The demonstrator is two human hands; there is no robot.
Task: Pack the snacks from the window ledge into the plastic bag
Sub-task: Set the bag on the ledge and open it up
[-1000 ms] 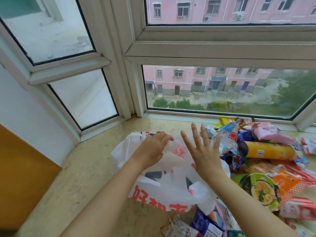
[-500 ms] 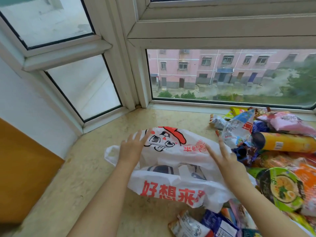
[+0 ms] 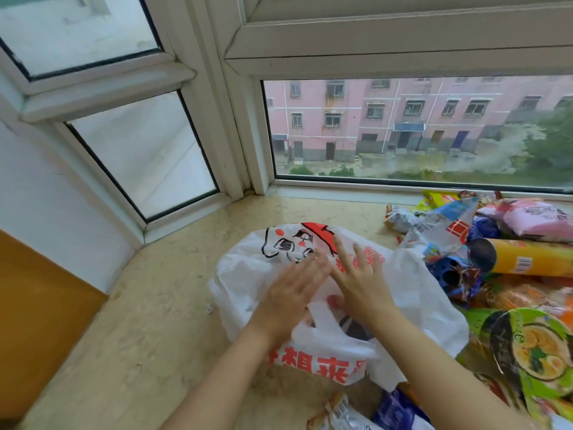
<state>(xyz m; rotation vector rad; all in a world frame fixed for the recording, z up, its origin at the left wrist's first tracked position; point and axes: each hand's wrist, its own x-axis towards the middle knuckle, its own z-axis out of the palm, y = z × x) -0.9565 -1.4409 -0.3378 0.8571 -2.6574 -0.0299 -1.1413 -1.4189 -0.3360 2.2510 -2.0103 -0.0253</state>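
Note:
A white plastic bag (image 3: pixel 248 274) with a red and black cartoon face and red lettering lies flattened on the marble window ledge (image 3: pixel 148 321). My left hand (image 3: pixel 294 290) and my right hand (image 3: pixel 356 280) lie side by side on top of it, fingers straight, pressing it down. A heap of snacks sits right of the bag: a yellow crisp tube (image 3: pixel 527 260), a pink packet (image 3: pixel 533 218), a green noodle bowl (image 3: pixel 533 352) and several foil packets (image 3: pixel 446 225). Two more packets (image 3: pixel 350 414) lie at the near edge.
White window frames (image 3: pixel 235 119) close off the ledge at the back and left. A wooden panel (image 3: pixel 40 321) stands at the left below the ledge. Bare marble lies left of the bag.
Both hands have come together at the middle of the bag from its two sides. The bag now lies flatter. The view has tilted down and nearer.

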